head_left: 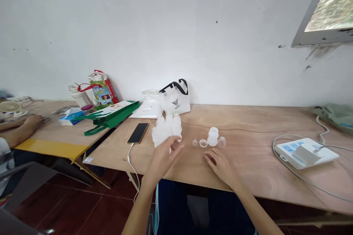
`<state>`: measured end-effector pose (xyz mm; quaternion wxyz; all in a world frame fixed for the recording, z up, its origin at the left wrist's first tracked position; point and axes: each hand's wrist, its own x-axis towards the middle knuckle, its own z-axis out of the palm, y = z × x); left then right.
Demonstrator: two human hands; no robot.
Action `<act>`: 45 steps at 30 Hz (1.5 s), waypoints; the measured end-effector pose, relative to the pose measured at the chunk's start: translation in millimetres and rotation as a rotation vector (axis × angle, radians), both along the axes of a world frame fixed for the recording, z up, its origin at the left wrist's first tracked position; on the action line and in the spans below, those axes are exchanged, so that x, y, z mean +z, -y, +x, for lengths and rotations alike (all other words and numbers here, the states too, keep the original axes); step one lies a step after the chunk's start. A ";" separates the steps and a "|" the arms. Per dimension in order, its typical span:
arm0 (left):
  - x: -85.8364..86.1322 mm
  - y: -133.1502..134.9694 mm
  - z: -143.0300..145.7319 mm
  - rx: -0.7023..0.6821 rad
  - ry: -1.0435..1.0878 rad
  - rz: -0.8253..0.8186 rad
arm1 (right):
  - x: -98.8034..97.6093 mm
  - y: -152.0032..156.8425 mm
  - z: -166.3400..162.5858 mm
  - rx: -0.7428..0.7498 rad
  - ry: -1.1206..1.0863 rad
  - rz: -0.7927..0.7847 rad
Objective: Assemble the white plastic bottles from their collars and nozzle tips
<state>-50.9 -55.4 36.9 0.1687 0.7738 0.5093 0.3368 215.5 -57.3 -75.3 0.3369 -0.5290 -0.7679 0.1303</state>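
Observation:
My left hand [166, 154] hovers over the table's front part, fingers apart and thumb out, beside a cluster of white translucent bottles [167, 129]. Whether its fingertips touch the cluster, I cannot tell. My right hand [220, 164] rests on the wood with loosely bent fingers and holds nothing. Just beyond it, a small white bottle [213, 137] stands upright without a lid. A clear dome cap [221, 142] is at its right. On its left lie a white screw ring [203, 145] and a small clear nipple-shaped piece [194, 142].
A phone [138, 133] on a white cable lies left. Behind are a white plastic package [147, 108], a white tote bag [179, 101] and a green bag [116, 115]. A power strip [306, 152] with loose cables sits right. Another person's hand [33, 121] is far left.

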 end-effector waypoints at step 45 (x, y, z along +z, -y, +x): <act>-93.6 -37.0 62.5 -0.239 -0.270 0.066 | 0.1 -5.4 16.8 -0.199 0.361 0.069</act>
